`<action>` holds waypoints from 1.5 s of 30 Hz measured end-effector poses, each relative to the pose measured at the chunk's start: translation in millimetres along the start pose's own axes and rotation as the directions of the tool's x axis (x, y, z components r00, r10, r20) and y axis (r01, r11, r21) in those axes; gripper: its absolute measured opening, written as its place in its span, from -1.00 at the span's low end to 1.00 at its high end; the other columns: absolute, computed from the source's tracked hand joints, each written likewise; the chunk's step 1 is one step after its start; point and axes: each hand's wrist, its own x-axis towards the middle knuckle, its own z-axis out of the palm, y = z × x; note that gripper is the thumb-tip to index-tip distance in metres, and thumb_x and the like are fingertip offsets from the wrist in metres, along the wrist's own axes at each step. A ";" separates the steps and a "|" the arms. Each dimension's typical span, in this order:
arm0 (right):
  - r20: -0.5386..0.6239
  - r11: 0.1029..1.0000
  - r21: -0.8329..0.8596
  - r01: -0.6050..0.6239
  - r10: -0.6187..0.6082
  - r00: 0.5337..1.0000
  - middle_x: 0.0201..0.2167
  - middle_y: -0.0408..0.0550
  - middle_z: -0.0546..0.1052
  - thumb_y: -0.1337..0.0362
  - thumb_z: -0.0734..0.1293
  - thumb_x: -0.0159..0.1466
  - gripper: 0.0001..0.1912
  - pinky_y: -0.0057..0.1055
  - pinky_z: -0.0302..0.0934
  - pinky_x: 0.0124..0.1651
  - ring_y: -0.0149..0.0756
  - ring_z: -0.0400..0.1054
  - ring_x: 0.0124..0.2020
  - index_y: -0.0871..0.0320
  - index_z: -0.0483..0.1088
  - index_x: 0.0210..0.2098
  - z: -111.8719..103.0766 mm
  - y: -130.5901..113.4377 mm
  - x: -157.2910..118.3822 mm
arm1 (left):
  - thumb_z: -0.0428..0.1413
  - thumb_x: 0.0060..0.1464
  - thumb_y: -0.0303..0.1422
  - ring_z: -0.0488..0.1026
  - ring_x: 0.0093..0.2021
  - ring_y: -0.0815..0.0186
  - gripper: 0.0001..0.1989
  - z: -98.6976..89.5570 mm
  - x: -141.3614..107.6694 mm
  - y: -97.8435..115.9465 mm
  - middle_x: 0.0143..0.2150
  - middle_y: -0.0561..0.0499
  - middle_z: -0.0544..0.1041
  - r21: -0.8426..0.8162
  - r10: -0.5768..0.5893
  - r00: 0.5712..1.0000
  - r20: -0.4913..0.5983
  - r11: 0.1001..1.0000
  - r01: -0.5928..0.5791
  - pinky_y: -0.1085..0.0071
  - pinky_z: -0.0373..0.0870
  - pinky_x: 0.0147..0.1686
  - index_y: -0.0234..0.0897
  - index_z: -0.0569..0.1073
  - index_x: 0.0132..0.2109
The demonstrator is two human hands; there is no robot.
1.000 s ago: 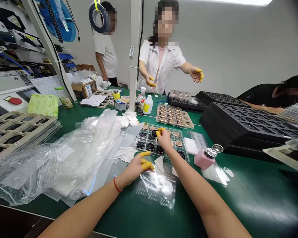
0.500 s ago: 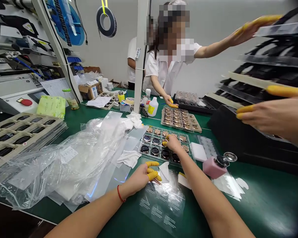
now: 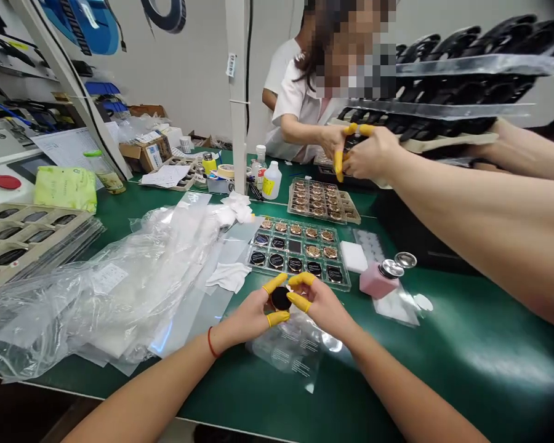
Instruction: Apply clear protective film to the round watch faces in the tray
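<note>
Just below the compartment tray (image 3: 277, 274), the left hand (image 3: 242, 314) and right hand (image 3: 323, 303) pinch what looks like a round black disc (image 3: 281, 299) between yellow finger cots (image 3: 274, 283); edge-only contact best protects its face.

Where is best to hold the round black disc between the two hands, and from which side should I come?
Grip the round black disc by its rim, coming from both sides, as the left hand and right hand do. It is flat and round with its dark face up, so holding the edge keeps fingers off that face.
</note>
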 end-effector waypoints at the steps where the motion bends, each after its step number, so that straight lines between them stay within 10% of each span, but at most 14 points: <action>1: -0.027 1.000 -0.024 -0.018 0.017 0.999 -0.34 -0.10 0.38 0.35 0.28 0.15 -0.85 -0.30 0.27 -0.25 -0.32 0.29 -0.35 0.10 0.33 -0.25 1.3 0.8 -1.0 | 0.14 0.05 -0.35 0.41 -0.20 0.27 -0.33 1.4 -0.9 0.1 -0.08 -0.05 0.44 0.041 0.012 1.000 0.011 0.999 -0.012 0.33 0.39 -0.19 -0.10 0.08 0.27; 7: -0.060 0.933 -0.299 0.200 -0.227 0.972 -0.28 -0.06 0.44 0.39 0.25 0.20 -0.92 -0.27 0.18 -0.15 -0.24 0.28 -0.22 0.10 0.35 -0.35 5.4 -5.9 -13.6 | 0.15 0.03 -0.39 0.41 -0.11 0.25 -0.47 5.3 -3.4 7.9 0.04 -0.08 0.37 0.047 -0.002 1.000 0.002 0.999 0.002 0.36 0.39 -0.17 -0.16 0.21 0.15; 15: -0.083 0.825 -0.565 -0.020 -0.032 0.996 -0.36 0.00 0.46 0.37 0.26 0.16 -0.93 -0.27 0.13 -0.23 -0.19 0.28 -0.28 0.16 0.38 -0.34 4.5 45.5 6.5 | 0.17 -0.02 -0.40 0.35 -0.37 0.43 -0.59 -5.0 -7.7 20.5 -0.21 0.06 0.36 0.036 -0.120 0.993 0.013 0.992 0.119 0.50 0.30 -0.41 -0.21 0.26 -0.01; 19: -0.096 0.859 -0.512 0.031 -0.093 0.991 -0.39 -0.05 0.46 0.38 0.23 0.21 -0.90 -0.27 0.13 -0.21 -0.24 0.28 -0.30 0.13 0.38 -0.38 -2.9 31.1 5.5 | 0.18 -0.02 -0.37 0.39 -0.36 0.40 -0.59 -3.0 -7.3 20.9 -0.27 0.08 0.38 -0.005 -0.144 0.990 0.004 0.990 0.144 0.49 0.31 -0.40 -0.20 0.25 -0.03; 25: -0.034 0.761 -0.426 0.489 -0.553 0.832 -0.30 -0.10 0.46 0.37 0.27 0.23 -0.88 -0.21 0.11 -0.11 -0.26 0.22 -0.23 0.04 0.42 -0.31 14.5 -12.9 -10.8 | 0.12 -0.05 -0.51 0.40 -0.31 0.37 -0.60 -2.6 -5.7 20.0 -0.14 0.02 0.42 0.133 -0.064 0.997 -0.048 0.989 0.070 0.47 0.32 -0.37 -0.20 0.30 -0.02; 29: -0.146 0.717 -0.457 0.526 -0.643 0.751 -0.39 -0.10 0.44 0.43 0.25 0.22 -0.82 -0.22 0.09 -0.17 -0.27 0.19 -0.29 0.04 0.43 -0.28 25.2 -3.9 0.5 | 0.11 -0.01 -0.48 0.43 -0.24 0.32 -0.66 -1.2 -4.9 18.5 -0.13 0.00 0.44 0.122 -0.047 0.998 -0.039 0.991 0.051 0.43 0.36 -0.28 -0.22 0.32 -0.04; 45: -0.208 0.830 -0.436 0.347 -0.468 0.859 -0.39 -0.07 0.44 0.30 0.21 0.26 -0.82 -0.19 0.08 -0.15 -0.22 0.23 -0.26 -0.01 0.46 -0.32 23.4 6.2 8.8 | 0.16 0.01 -0.36 0.45 -0.16 0.27 -0.57 -1.9 -1.8 8.1 -0.06 -0.06 0.44 0.021 -0.029 0.991 -0.129 0.999 0.032 0.36 0.41 -0.17 -0.22 0.27 0.04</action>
